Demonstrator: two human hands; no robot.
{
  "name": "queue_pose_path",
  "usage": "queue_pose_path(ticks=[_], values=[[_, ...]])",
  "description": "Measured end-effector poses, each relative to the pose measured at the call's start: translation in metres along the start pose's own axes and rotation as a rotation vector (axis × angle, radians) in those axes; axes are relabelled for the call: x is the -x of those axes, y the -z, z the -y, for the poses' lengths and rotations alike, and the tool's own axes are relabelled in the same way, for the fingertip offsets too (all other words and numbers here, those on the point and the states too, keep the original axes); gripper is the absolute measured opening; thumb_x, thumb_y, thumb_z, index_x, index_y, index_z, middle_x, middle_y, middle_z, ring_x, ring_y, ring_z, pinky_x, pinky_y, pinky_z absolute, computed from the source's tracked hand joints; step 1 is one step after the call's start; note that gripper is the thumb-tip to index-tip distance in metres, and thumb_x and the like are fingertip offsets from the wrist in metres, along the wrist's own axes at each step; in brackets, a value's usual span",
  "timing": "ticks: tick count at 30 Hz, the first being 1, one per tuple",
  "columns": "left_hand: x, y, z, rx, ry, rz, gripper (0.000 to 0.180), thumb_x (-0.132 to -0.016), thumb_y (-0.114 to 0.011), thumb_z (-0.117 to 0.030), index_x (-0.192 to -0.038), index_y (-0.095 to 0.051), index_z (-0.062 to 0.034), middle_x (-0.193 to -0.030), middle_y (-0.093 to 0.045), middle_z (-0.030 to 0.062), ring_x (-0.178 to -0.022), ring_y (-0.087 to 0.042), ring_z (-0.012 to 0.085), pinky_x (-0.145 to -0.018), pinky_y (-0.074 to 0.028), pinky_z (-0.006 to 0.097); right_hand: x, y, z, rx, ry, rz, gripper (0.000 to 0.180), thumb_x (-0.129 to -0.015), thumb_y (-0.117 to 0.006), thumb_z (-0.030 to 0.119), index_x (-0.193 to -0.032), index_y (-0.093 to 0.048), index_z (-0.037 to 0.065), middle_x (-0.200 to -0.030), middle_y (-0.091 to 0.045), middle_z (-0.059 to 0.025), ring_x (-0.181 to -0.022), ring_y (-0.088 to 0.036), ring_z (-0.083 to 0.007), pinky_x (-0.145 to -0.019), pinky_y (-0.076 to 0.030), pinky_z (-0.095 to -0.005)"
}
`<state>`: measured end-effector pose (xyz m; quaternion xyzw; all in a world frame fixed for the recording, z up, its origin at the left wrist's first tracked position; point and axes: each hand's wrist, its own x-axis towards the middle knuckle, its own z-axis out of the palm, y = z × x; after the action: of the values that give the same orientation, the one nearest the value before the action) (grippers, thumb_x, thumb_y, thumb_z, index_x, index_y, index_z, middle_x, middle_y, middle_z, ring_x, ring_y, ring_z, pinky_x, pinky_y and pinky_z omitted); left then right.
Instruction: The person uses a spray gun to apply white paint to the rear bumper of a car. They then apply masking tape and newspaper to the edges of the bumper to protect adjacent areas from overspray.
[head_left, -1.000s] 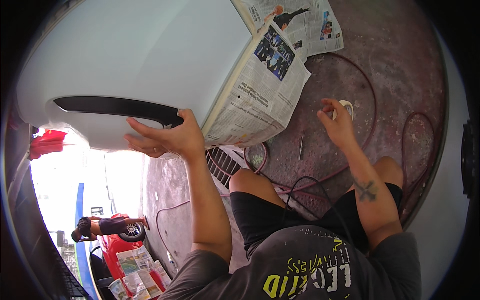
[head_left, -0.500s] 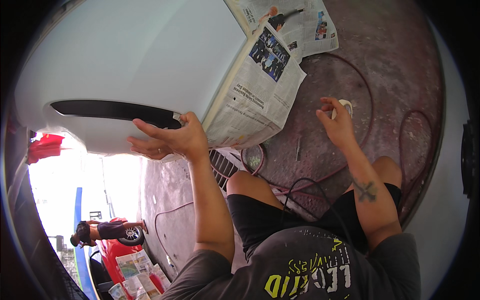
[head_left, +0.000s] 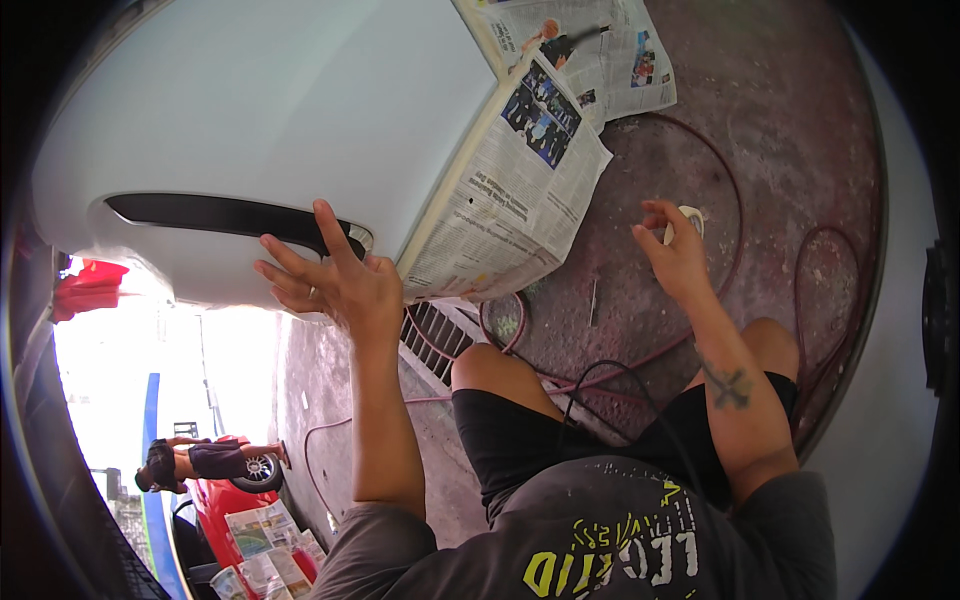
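Head view: the left hand (head_left: 335,280) lies flat, fingers spread, on the smooth white car panel (head_left: 270,120) at ten o'clock — its long dark slot (head_left: 230,215) runs left to right. The right hand (head_left: 672,250) pinches a small white piece (head_left: 690,215) above the rough concrete floor (head_left: 780,130). Newspaper (head_left: 520,190) masks the panel edge.

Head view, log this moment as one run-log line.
left hand: flat on white car panel, fingers spread | right hand: pinching small white piece | newspaper masking: on panel edge | red hose: on floor
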<state>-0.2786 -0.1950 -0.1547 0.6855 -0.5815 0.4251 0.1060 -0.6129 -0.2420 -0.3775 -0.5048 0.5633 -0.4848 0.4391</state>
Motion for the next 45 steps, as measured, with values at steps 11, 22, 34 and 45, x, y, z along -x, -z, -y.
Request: queue_pose_path(ticks=[11, 22, 34, 45], values=[[0.012, -0.015, 0.03, 0.178, 0.098, -0.217, 0.122, -0.076, -0.097, -0.041, -0.171, -0.021, -0.0315, -0.173, 0.011, 0.0296, -0.157, 0.015, 0.0598, -0.119, -0.003, 0.079, 0.0, -0.017, 0.004, 0.052, -0.034, 0.063, 0.044, -0.095, -0.076, 0.019, -0.136, -0.068, 0.006, -0.095, -0.071, -0.0064, -0.096, -0.068, -0.0179, -0.09, -0.053, -0.035], [0.012, -0.02, 0.024, 0.245, 0.008, -0.28, 0.106, -0.076, -0.092, -0.028, -0.165, -0.035, -0.039, -0.173, -0.001, 0.0301, -0.157, 0.009, 0.0612, -0.118, -0.007, 0.08, 0.006, -0.021, -0.007, 0.214, 0.013, 0.109, 0.054, -0.094, -0.076, 0.022, -0.143, -0.059, 0.004, -0.125, -0.074, -0.0229, -0.117, -0.071, -0.0404, -0.098, -0.055, -0.0438], [0.024, -0.004, 0.029, 0.441, -0.002, -0.371, 0.087, -0.081, -0.068, -0.002, -0.159, -0.046, -0.032, -0.172, -0.007, 0.0309, -0.158, 0.006, 0.0609, -0.119, -0.006, 0.079, 0.034, -0.034, 0.03, 0.673, -0.147, 0.299, 0.071, -0.092, -0.074, 0.017, -0.155, -0.044, 0.005, -0.119, -0.073, -0.0307, -0.11, -0.072, -0.048, -0.094, -0.056, -0.0505], [0.115, 0.036, 0.05, 1.271, 0.478, 0.249, 0.019, -0.084, -0.084, 0.001, -0.101, -0.076, 0.0015, -0.097, -0.074, 0.0123, -0.088, -0.072, 0.0235, -0.084, -0.058, 0.034, 0.064, -0.065, 0.081, -0.372, -0.203, 0.538, 0.046, -0.099, -0.074, 0.007, -0.142, -0.059, -0.001, -0.097, -0.077, -0.0059, -0.09, -0.069, -0.0082, -0.081, -0.053, -0.0279]])
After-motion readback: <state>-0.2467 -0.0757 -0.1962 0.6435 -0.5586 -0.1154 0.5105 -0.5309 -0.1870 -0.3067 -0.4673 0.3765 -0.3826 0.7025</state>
